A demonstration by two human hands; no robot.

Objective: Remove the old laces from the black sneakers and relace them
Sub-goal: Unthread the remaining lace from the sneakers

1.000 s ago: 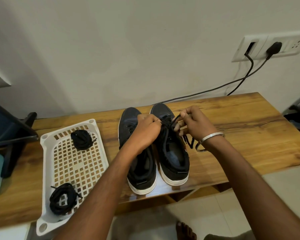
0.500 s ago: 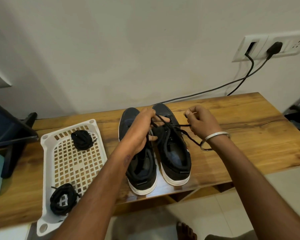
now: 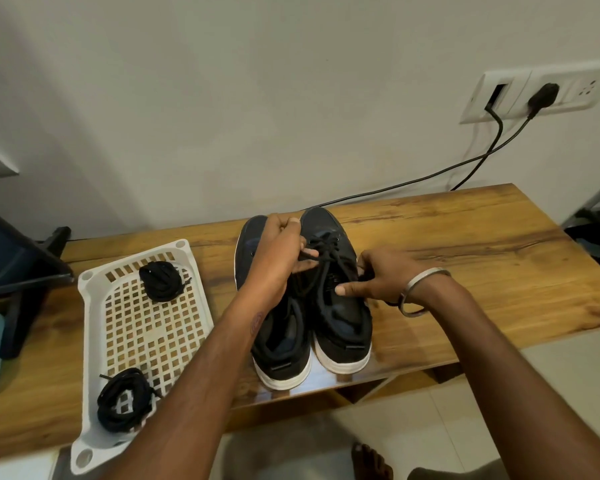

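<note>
Two black sneakers with white soles stand side by side on the wooden bench, toes toward the wall: the left sneaker (image 3: 278, 344) and the right sneaker (image 3: 340, 320). A black lace (image 3: 323, 252) is threaded across the right sneaker's upper. My left hand (image 3: 278, 251) hovers over the sneakers and pinches one strand of that lace. My right hand (image 3: 378, 275), with a metal bangle on the wrist, grips the right sneaker's side, thumb across the tongue, fingers curled at the outer edge where a lace end lies.
A white plastic lattice tray (image 3: 142, 327) lies left of the sneakers with two coiled black lace bundles, one far (image 3: 161, 282) and one near (image 3: 123, 400). A black cable (image 3: 430, 176) runs from the wall socket (image 3: 534, 95) behind the bench. A dark stand (image 3: 21, 268) sits at far left.
My right hand dropped from holding the lace up and out to the right, down onto the right sneaker's side. My left hand lifted slightly toward the toes, still pinching the lace.
</note>
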